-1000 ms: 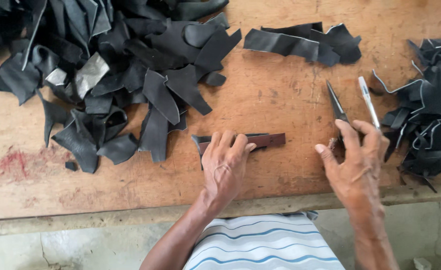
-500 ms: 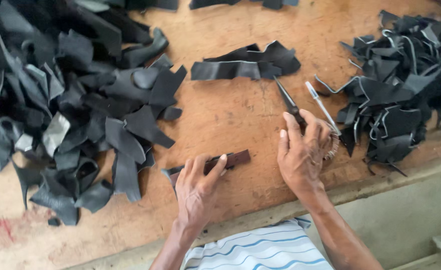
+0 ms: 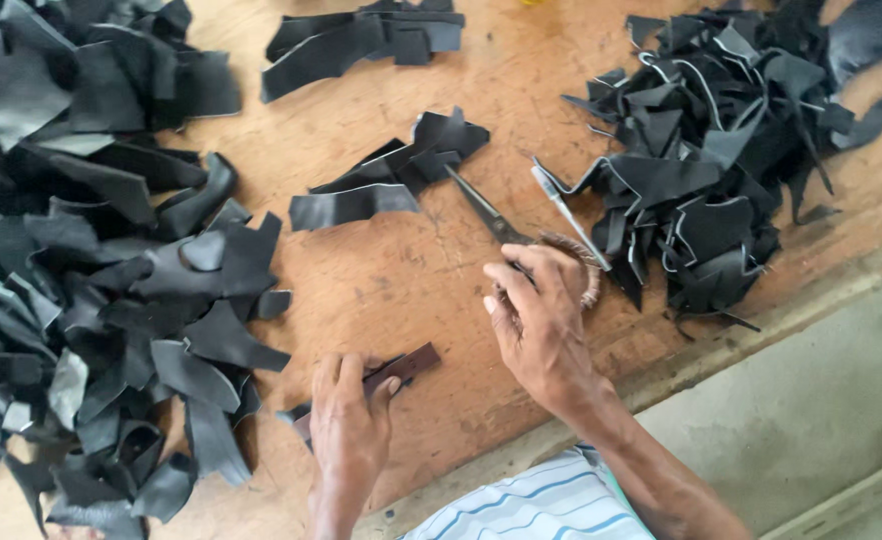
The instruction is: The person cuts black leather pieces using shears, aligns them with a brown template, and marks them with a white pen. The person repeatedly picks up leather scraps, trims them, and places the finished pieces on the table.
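My left hand (image 3: 349,428) presses flat on a dark brown leather strip (image 3: 406,364) lying on the wooden table (image 3: 401,280) near its front edge. My right hand (image 3: 539,318) rests over the wrapped handles of a pair of scissors (image 3: 486,212), fingers curled around them; the blades point away toward the far left. A white pen (image 3: 564,212) lies just right of the scissors. A small stack of cut black leather pieces (image 3: 386,178) sits just beyond the scissor tips.
A big heap of black leather scraps (image 3: 91,280) covers the left side of the table. Another heap (image 3: 716,140) sits at the right. More black strips (image 3: 361,40) lie at the far edge. The table's front edge runs diagonally, with grey floor (image 3: 821,400) beyond.
The view has swung right and tilted. My right hand has closed further over the scissor handles. My left hand stays on the brown strip.
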`<state>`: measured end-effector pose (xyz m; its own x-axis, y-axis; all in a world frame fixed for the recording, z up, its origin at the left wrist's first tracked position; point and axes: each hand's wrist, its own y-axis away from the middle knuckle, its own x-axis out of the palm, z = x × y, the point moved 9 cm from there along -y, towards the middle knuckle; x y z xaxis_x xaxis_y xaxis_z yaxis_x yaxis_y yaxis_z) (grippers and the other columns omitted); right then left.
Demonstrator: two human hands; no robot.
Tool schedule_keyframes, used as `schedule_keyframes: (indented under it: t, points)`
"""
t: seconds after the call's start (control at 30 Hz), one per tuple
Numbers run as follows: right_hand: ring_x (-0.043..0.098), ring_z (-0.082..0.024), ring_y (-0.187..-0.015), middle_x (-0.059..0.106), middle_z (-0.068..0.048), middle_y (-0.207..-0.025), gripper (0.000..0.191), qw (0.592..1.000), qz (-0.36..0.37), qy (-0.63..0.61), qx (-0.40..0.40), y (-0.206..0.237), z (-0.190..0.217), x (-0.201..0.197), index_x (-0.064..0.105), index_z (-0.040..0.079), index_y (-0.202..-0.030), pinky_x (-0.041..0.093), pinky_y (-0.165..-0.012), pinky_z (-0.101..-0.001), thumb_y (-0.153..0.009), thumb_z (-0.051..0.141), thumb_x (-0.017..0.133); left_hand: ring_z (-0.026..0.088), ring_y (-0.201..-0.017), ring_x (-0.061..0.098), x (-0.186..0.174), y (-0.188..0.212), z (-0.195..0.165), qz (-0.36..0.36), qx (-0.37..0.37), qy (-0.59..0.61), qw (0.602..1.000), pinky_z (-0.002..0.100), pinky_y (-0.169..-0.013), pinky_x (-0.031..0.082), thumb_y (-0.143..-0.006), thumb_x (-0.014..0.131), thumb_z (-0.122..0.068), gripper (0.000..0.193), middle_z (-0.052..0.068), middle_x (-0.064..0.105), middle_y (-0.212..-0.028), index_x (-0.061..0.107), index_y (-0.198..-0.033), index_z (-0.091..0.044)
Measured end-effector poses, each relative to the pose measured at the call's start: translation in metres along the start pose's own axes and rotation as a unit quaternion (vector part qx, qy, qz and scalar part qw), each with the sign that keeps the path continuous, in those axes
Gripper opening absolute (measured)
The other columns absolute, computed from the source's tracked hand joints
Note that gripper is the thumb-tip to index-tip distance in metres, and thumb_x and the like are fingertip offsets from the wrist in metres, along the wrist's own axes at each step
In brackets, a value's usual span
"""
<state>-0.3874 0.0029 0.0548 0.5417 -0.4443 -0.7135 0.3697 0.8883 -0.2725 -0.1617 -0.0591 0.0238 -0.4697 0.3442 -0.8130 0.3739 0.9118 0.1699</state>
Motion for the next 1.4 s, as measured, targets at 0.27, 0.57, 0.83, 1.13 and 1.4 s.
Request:
schedule_keyframes:
  t: [0.27,0.57,0.83,1.13,1.4]
  points:
    - [0.055,-0.029,-0.123,0.065,-0.01,-0.127,0.028,0.998,-0.003,0.004,0.058,0.005,-0.052,-0.052,0.069,0.007,-0.121,0.047,-0.105,-0.0405,-0.093,0.011,0.073,0.039,-0.102,0.055,0.017,-0.013,-0.013,0.027,0.009,-0.019,0.999,0.047,-0.088,0.044,-0.069,0.077,0.004,0.034,0.016,0.061,-0.101,0.063,-0.099,-0.005]
    - [0.055,-0.039,-0.109,0.064,-0.022,-0.113,0.058,0.964,-0.095,0.235,0.085,-0.014,-0.114,-0.142,0.065,-0.002,-0.112,0.048,-0.091,-0.0508,-0.06,0.003,0.092,0.038,-0.102,0.055,0.014,-0.01,-0.02,0.016,0.026,-0.011,0.999,0.046,-0.088,0.044,-0.071,0.076,0.005,0.036,0.015,0.062,-0.102,0.066,-0.104,-0.004]
    - [0.067,-0.009,-0.092,0.072,-0.004,-0.104,0.019,0.956,-0.202,-0.035,0.211,0.022,-0.127,-0.175,0.07,-0.001,-0.11,0.054,-0.083,-0.0231,-0.096,-0.004,0.082,0.039,-0.1,0.057,0.001,0.009,-0.023,-0.039,0.075,0.002,0.996,0.047,-0.088,0.045,-0.075,0.076,0.002,0.033,0.017,0.061,-0.101,0.066,-0.107,-0.002]
    - [0.069,-0.007,-0.091,0.07,0.0,-0.104,0.022,0.937,-0.275,-0.106,0.186,0.022,-0.097,-0.177,0.068,0.0,-0.113,0.061,-0.08,-0.0199,-0.095,-0.008,0.078,0.038,-0.099,0.057,-0.015,0.024,-0.018,-0.064,0.094,0.008,0.993,0.047,-0.087,0.046,-0.077,0.076,-0.001,0.032,0.018,0.061,-0.103,0.066,-0.107,-0.002]
    - [0.063,-0.015,-0.091,0.063,-0.009,-0.107,0.023,0.961,-0.252,-0.066,0.096,0.019,-0.064,-0.162,0.062,-0.003,-0.113,0.059,-0.084,-0.0283,-0.095,-0.011,0.073,0.032,-0.105,0.063,-0.027,0.045,-0.035,-0.097,0.138,0.15,0.974,0.04,-0.09,0.051,-0.084,0.074,0.0,0.03,0.014,0.066,-0.112,0.066,-0.112,-0.004]
